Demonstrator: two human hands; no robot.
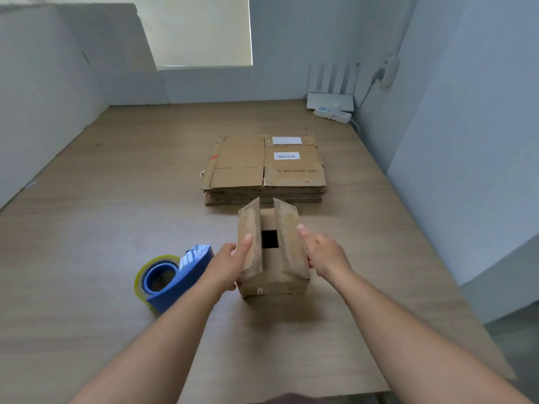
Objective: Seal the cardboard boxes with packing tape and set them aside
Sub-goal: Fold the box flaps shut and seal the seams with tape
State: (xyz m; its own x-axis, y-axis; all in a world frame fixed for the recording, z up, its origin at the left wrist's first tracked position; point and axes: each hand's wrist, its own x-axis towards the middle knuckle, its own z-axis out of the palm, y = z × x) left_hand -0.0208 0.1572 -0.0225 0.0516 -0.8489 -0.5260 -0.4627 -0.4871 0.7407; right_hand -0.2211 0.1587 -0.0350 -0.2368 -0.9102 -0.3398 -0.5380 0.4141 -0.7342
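Note:
A small brown cardboard box (274,279) stands on the wooden table (116,199) in front of me. Its two long top flaps are partly raised, and a dark gap shows between them. My left hand (230,263) presses the left flap, thumb on top. My right hand (323,253) holds the right side, thumb on the right flap. A blue tape dispenser (175,277) with a roll of clear yellowish tape lies on the table just left of my left hand. Behind the box lies a stack of flattened cardboard boxes (265,167).
A white router (329,100) and a power strip (332,113) sit at the table's far right corner, with a cable running up the wall. White panels wall in the table at the left, back and right. The near table edge is at the bottom right.

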